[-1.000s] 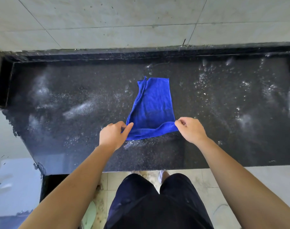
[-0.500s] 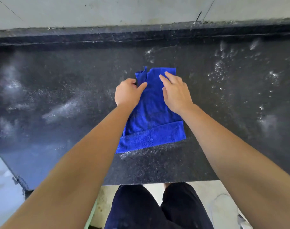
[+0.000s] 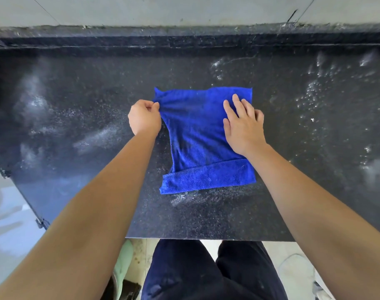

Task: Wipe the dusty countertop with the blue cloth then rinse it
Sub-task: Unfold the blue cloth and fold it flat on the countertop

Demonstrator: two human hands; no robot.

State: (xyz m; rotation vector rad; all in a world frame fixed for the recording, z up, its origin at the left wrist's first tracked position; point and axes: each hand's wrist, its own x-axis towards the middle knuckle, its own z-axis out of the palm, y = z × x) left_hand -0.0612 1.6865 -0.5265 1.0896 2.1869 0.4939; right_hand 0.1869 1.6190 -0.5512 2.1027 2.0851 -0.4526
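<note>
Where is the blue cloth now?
Head view: the cloth lies centred on the countertop, left hand pinching its far-left corner, right hand flat on it.

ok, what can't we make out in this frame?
Head view, dust beneath the blue cloth: the cloth covers it.
Head view, cloth under the right hand: hidden by the palm.
Head view, fingertips of the left hand at the cloth's corner: curled under it.
Head view, countertop right end: cut by frame edge.
</note>
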